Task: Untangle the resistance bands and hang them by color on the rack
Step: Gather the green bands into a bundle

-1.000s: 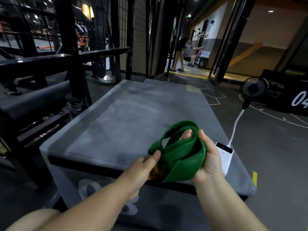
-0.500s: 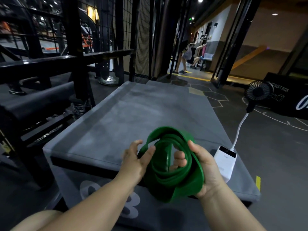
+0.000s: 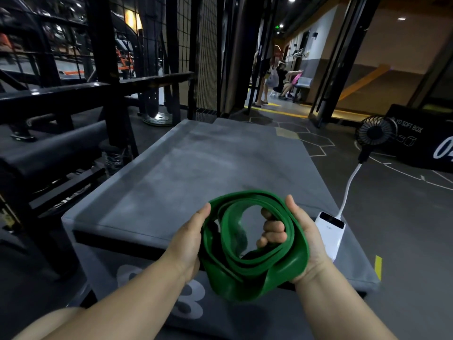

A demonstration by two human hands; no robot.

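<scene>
Right hand [image 3: 302,241] has its fingers [image 3: 270,228] curled through the middle of the green band [image 3: 255,262], thumb outside the coil: firm hold. Left hand [image 3: 187,238] lies against the coil's left side, thumb along the outer loop. Its fingers are hidden behind the rubber, so I cannot tell whether it pinches or only steadies.

Band hangs in the air between both hands, over the near edge of the grey box [image 3: 196,173], wound in several overlapping loops.

My read: untangling under way, not finished. Only 1 band, 1 colour, in view; I see no others. Black metal frame [image 3: 103,69] to the left carries no band that I can see, so I judge hanging not yet started.

White power bank [image 3: 329,231] sits on the box just right of the right hand, cabled to a small fan [image 3: 375,133].
</scene>
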